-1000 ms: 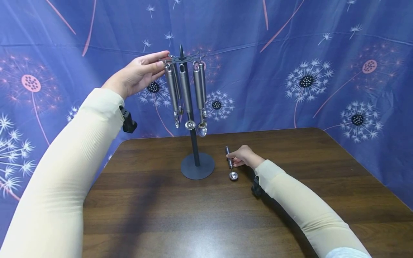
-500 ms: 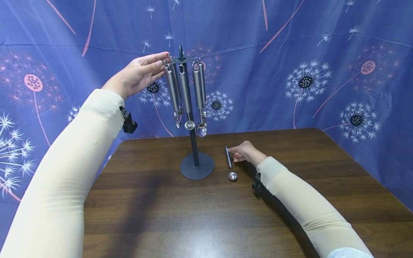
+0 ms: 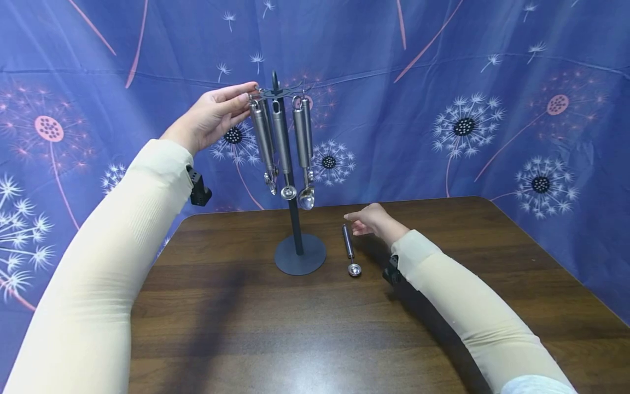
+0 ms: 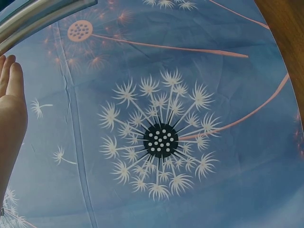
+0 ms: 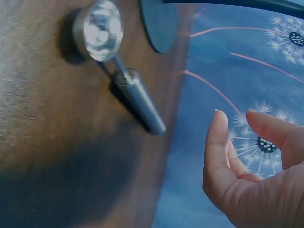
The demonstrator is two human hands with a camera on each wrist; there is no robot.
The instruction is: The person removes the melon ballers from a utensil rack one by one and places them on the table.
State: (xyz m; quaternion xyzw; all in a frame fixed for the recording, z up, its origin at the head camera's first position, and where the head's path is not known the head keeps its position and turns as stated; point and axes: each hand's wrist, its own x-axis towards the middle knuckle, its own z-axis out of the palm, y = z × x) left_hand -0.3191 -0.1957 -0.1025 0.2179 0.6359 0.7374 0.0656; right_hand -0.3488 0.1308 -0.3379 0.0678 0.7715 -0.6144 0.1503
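A dark stand [image 3: 295, 219] holds several metal utensils [image 3: 281, 137] on hooks around its top. At its upper left, my left hand [image 3: 206, 117] touches the hook area with fingers extended; whether it grips a hook cannot be told. In the left wrist view that hand [image 4: 12, 109] is at the left edge, beside metal handles [image 4: 42, 19]. A loose metal scoop [image 3: 348, 243] lies on the table right of the base. Just behind and right of it, my right hand [image 3: 376, 221] hovers, holding nothing. The right wrist view shows the hand [image 5: 256, 175] with thumb and index finger apart, away from the scoop [image 5: 142, 102].
The brown wooden table [image 3: 275, 334] spreads around the round stand base [image 3: 300, 262]. Behind it hangs a blue cloth [image 3: 384, 131] with dandelion patterns, close to the table's far edge.
My right hand has let go of the scoop's handle and moved up and away from it, leaving it on the table. The left hand has stayed at the stand's top.
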